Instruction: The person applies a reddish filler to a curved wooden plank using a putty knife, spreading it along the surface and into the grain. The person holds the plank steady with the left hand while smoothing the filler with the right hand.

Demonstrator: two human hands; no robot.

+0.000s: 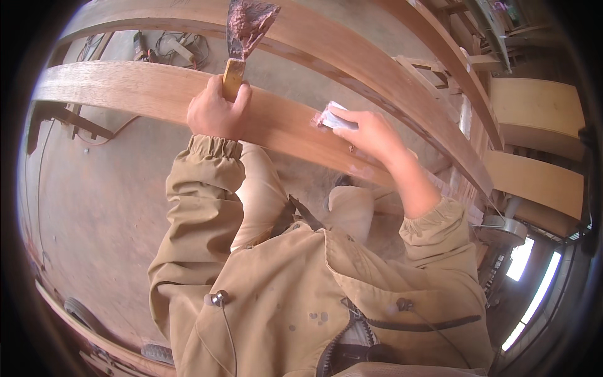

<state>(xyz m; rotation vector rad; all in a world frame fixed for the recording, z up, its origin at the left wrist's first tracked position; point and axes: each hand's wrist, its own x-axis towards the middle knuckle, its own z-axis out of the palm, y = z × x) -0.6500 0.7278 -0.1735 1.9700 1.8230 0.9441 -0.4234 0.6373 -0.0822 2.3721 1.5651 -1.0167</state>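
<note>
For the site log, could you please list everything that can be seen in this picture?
Putty knife: one, wooden handle, blade smeared reddish-brown, held upright over the near plank.
Sanding pad: one, pale grey-white, pressed on the near plank.
Curved wooden planks: at least three, light to reddish brown, running across the view.
Wooden boxes: two, pale, at the right edge.
Cables and tools: a tangle, dark, on the floor beyond the planks.
Floor: dusty brown, left.
Jacket: one, tan, worn.
Left hand: fist around the knife handle.
Right hand: fingers on the pad.
</note>
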